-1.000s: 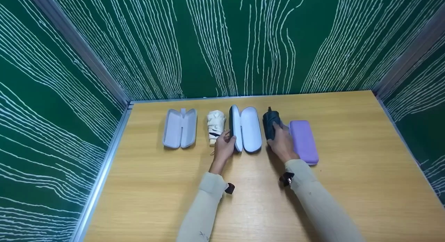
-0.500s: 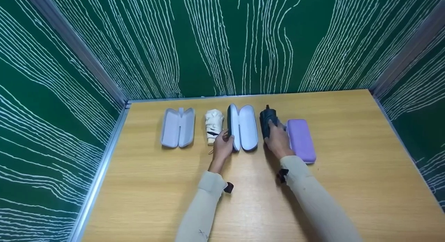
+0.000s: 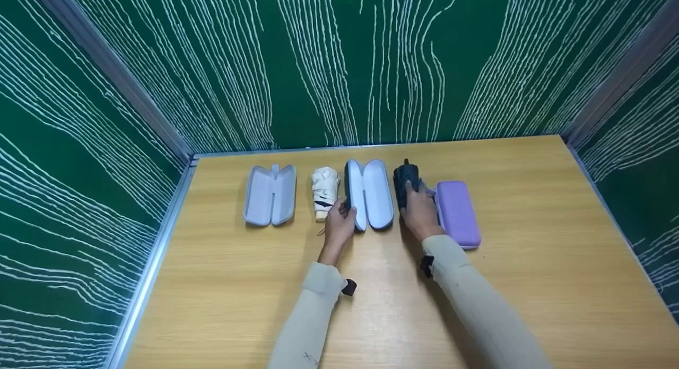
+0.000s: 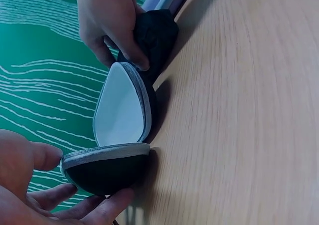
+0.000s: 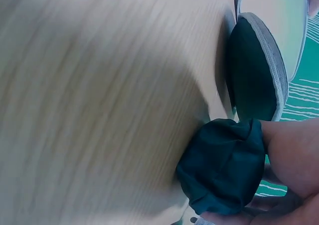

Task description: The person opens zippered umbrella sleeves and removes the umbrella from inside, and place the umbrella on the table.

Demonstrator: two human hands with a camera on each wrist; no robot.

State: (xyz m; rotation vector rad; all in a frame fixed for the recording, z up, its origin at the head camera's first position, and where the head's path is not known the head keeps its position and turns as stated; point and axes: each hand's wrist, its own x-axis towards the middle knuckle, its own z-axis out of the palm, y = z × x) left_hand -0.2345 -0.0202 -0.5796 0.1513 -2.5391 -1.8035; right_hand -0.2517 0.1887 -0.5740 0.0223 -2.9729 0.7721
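Observation:
My left hand (image 3: 339, 226) holds the near left side of an open glasses case (image 3: 379, 194), dark outside and pale inside. In the left wrist view, the thumb touches the rim of one half while the fingers curl beneath its dark shell (image 4: 107, 171). To the right, my right hand (image 3: 421, 212) grips a dark folded umbrella (image 3: 406, 179), thumb on one side and fingers on the other. The right wrist view shows the umbrella's bunched dark fabric end (image 5: 224, 165) close to the glasses case's other dark half (image 5: 251, 70).
A cream folded umbrella (image 3: 324, 186) lies just left of my left hand. Farther left, a grey glasses case (image 3: 260, 196) lies open. Beside my right hand is a closed purple case (image 3: 460, 212). Green walls with white lines enclose the wooden table (image 3: 228, 305).
The view has shifted slightly. My right hand and the dark umbrella have moved a little left, nearer the open dark case. The case's left half shows slightly more of its pale inside.

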